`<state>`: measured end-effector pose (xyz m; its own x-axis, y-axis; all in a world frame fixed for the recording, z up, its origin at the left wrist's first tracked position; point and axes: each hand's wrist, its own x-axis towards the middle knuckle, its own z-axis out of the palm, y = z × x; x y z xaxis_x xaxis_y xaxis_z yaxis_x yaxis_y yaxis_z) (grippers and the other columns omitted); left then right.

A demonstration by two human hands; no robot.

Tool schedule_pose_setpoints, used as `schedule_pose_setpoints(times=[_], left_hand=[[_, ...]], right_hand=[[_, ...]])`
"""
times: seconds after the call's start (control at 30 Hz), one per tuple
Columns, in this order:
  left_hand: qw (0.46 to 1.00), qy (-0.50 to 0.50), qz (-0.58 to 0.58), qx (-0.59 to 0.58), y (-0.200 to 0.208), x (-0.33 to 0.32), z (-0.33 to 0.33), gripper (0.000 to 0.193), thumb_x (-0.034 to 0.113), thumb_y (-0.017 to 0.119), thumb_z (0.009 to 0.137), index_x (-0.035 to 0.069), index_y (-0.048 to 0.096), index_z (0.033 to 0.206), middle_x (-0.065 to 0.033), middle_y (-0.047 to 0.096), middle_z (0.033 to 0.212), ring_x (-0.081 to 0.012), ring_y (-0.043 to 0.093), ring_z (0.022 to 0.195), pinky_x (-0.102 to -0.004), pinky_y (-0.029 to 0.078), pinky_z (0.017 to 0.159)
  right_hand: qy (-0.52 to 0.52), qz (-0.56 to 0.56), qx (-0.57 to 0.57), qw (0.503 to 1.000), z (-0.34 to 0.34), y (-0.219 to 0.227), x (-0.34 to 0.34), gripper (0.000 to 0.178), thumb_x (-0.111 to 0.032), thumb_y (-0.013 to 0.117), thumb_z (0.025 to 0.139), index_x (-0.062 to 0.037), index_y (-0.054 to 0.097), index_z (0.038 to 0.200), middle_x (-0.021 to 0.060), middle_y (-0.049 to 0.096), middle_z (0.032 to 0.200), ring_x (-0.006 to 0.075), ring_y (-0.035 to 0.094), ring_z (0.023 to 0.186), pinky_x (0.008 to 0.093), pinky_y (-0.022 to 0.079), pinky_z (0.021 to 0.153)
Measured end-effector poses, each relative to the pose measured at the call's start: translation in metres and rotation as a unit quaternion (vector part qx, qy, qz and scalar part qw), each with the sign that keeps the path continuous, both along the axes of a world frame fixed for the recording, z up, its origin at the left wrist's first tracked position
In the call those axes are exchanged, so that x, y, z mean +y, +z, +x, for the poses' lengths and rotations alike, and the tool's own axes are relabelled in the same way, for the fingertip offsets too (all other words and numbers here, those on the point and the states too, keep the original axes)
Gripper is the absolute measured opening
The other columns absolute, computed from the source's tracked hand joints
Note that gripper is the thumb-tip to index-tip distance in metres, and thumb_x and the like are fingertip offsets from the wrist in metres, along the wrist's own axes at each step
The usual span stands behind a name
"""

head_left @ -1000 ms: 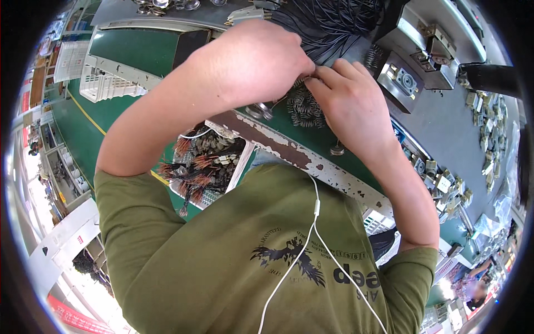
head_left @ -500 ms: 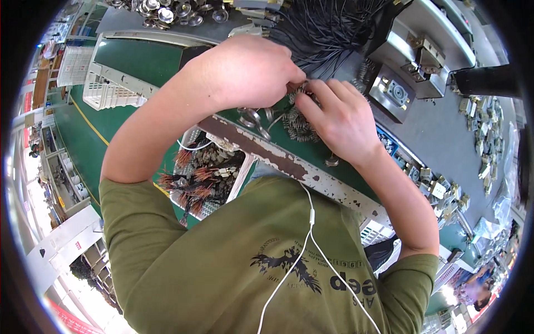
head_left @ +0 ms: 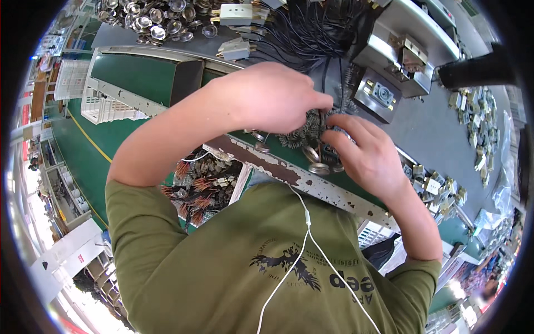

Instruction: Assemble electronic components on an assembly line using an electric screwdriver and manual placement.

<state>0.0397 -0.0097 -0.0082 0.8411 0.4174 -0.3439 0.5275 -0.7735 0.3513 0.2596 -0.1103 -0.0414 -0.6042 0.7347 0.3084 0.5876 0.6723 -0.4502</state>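
Both my hands are close together over the near edge of the workbench. My left hand (head_left: 278,99) is closed in a pinch, its fingertips on a thin black cord (head_left: 325,78) that comes from the bundle beyond. Just right of it, my right hand (head_left: 368,151) has its thumb and index finger nearly together; whatever is between them is too small to make out. Under the hands lies a heap of small metal coil springs (head_left: 297,138), partly covered by my left hand. Shiny round metal cups (head_left: 317,167) hang or lie just below the fingertips, by the bench edge.
A tangle of black cords (head_left: 317,28) with pale plugs (head_left: 235,49) spreads beyond my hands. Metal cups (head_left: 158,28) are heaped far left. A metal fixture (head_left: 378,94) stands at right, with several plug parts (head_left: 478,128) farther right. A white-brown bench rail (head_left: 267,164) runs before me.
Both hands have shifted to the right and slightly nearer to me. The round cups below the fingertips now show more, and more of the plugs beyond the left hand is uncovered.
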Motion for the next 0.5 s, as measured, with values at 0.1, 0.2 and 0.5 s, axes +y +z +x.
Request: schedule_pose_setpoints(times=[0.1,0.2,0.5], left_hand=[[0.999,-0.044,-0.005,-0.019,0.013,0.01,0.008,0.022,0.013,0.059,0.087,0.012,0.064,0.109,-0.013,0.062,0.09,-0.0354,0.067,0.085,-0.0476,0.053,0.072],[0.997,-0.065,-0.025,-0.042,0.009,0.026,-0.011,0.024,0.012,0.059,0.087,0.011,0.064,0.111,-0.0115,0.061,0.089,-0.0337,0.066,0.085,-0.0459,0.052,0.073],[0.932,-0.048,0.222,-0.282,-0.01,0.026,0.031,0.024,0.012,0.069,0.092,0.008,0.066,0.115,-0.0071,0.062,0.099,-0.0265,0.066,0.093,-0.039,0.053,0.083]], right_hand=[[0.008,0.012,-0.021,1.0,-0.003,0.003,0.003,0.032,-0.001,0.065,0.075,-0.0048,0.062,0.107,0.0112,0.066,0.114,0.032,0.068,0.095,0.0411,0.057,0.08],[0.019,-0.022,-0.064,0.998,-0.005,0.002,0.0,0.034,-0.002,0.065,0.073,-0.0049,0.062,0.107,0.0108,0.065,0.115,0.0322,0.067,0.098,0.0413,0.057,0.082],[-0.155,-0.195,0.163,0.955,0.024,0.047,-0.024,0.038,-0.002,0.086,0.079,-0.0034,0.066,0.112,0.0043,0.063,0.09,0.0133,0.061,0.071,0.0276,0.051,0.065]])
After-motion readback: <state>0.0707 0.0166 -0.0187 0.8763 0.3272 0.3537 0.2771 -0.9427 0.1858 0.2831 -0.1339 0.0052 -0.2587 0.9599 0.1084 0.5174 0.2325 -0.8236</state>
